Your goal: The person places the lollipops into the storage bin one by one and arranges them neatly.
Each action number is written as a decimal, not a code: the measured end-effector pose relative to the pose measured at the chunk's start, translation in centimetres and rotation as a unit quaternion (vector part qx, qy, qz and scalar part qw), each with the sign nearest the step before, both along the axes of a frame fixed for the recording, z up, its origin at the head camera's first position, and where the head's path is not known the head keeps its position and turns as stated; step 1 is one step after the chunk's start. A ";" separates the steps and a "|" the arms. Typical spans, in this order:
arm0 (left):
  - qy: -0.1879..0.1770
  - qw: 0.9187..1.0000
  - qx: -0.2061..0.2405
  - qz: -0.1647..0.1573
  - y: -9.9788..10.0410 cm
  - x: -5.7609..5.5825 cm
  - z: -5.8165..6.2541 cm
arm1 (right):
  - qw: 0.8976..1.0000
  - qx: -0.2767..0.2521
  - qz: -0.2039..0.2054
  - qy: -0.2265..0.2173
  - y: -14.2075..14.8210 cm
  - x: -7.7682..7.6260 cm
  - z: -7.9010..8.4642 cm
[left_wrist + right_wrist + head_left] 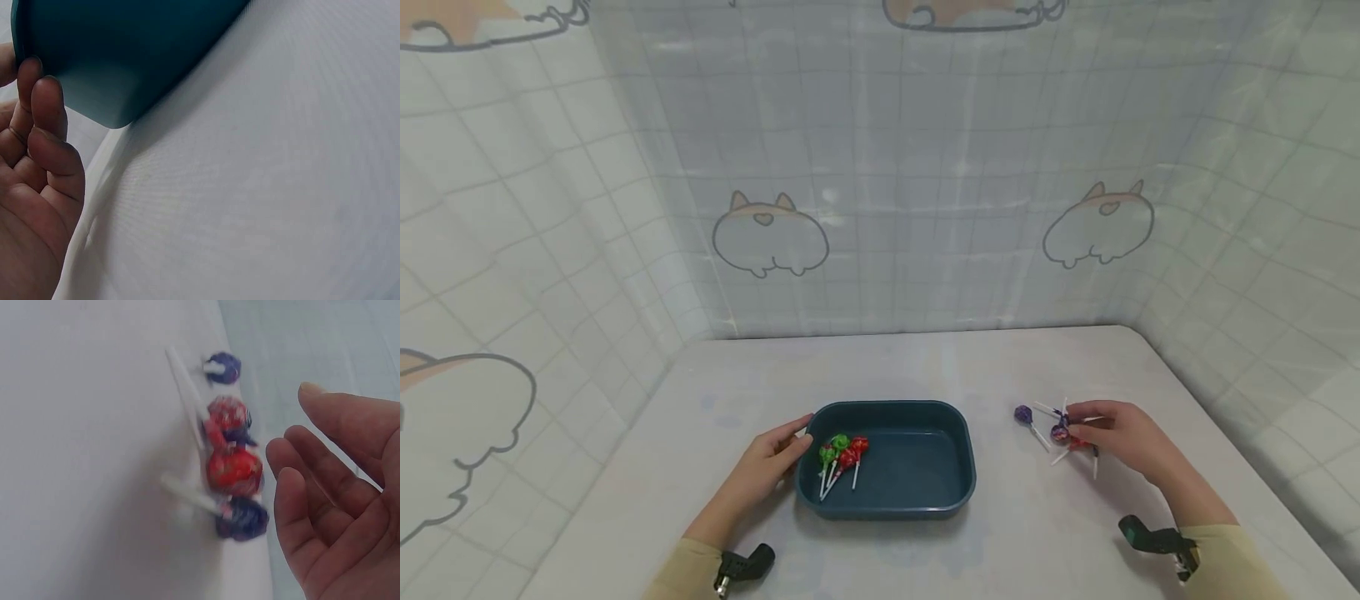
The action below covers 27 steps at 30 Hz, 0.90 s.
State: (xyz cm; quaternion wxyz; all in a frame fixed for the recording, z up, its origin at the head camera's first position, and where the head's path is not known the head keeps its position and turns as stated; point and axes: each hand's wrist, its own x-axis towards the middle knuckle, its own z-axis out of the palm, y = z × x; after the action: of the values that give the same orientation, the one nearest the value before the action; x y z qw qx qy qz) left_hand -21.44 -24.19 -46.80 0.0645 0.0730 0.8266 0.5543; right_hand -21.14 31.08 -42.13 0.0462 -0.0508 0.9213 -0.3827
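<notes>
My left hand (769, 457) holds the left end of a dark teal tray (917, 514), thumb at the rim. In the left wrist view, the curled fingers (47, 109) lie against its outer wall. Inside at the left are green lollipops (827, 452) and red lollipops (847, 458) with white sticks. To the right, my right hand (1116, 429) reaches over a loose cluster of lollipops. In the right wrist view its fingers are loosely bent and apart, beside a red lollipop (234, 470) and a dark purple lollipop (242, 519), holding nothing. The hand partly hides the cluster in the head view.
One purple lollipop (1023, 414) lies at the left edge of the cluster. Everything rests on a white-covered table (880, 367), with tile-patterned sheeting (925, 208) rising behind it and on both sides.
</notes>
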 end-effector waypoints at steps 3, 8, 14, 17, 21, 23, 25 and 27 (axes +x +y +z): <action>-0.002 1.000 0.000 0.001 0.0 0.0 0.0 | 1.000 0.020 -0.014 0.002 0.6 0.4 -0.2; -0.001 1.000 -0.001 -0.001 0.0 -0.2 -0.1 | 0.999 0.030 -0.033 0.010 1.1 1.0 -0.3; 0.003 1.000 -0.005 -0.005 -0.1 -0.3 -0.2 | 0.998 0.045 -0.038 0.013 1.2 1.1 -0.5; 0.003 1.000 -0.006 -0.005 -0.2 -0.3 -0.2 | 0.997 0.057 -0.042 0.016 1.1 1.0 -0.6; 0.000 1.000 -0.006 -0.001 -0.2 -0.3 -0.2 | 0.995 0.092 -0.029 0.038 0.8 0.8 -0.8; -0.001 1.000 -0.007 0.000 -0.2 -0.3 -0.2 | 0.992 0.113 -0.020 0.048 0.6 0.7 -0.9; -0.002 1.000 -0.007 0.000 -0.2 -0.3 -0.2 | 0.990 0.127 -0.011 0.055 0.3 0.6 -1.0; -0.002 1.000 -0.007 0.000 -0.1 -0.3 -0.2 | 0.988 0.142 -0.001 0.061 0.1 0.7 -1.1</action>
State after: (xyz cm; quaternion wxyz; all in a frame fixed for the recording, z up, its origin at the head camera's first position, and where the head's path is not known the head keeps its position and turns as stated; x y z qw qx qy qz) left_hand -21.73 -24.32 -47.04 0.0670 0.0716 0.8301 0.5490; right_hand -20.48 31.18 -43.18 -0.0037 -0.0666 0.9675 -0.2440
